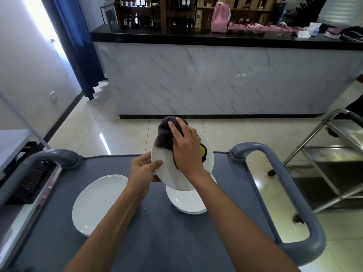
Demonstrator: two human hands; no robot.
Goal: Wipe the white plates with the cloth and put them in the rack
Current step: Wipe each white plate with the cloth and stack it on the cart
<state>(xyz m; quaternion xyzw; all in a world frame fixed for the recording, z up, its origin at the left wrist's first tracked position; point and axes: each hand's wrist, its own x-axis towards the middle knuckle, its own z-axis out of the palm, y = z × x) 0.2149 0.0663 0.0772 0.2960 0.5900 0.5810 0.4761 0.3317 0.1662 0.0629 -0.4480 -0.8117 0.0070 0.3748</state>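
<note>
a marble-fronted bar with pink bags, bottle shelves, blue curtain, steel trolley.

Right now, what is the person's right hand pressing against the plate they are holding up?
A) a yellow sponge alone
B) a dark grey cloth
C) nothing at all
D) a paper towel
B: the right hand lies on a dark grey cloth spread over the tilted plate, while the left hand grips the plate's edge.
</note>
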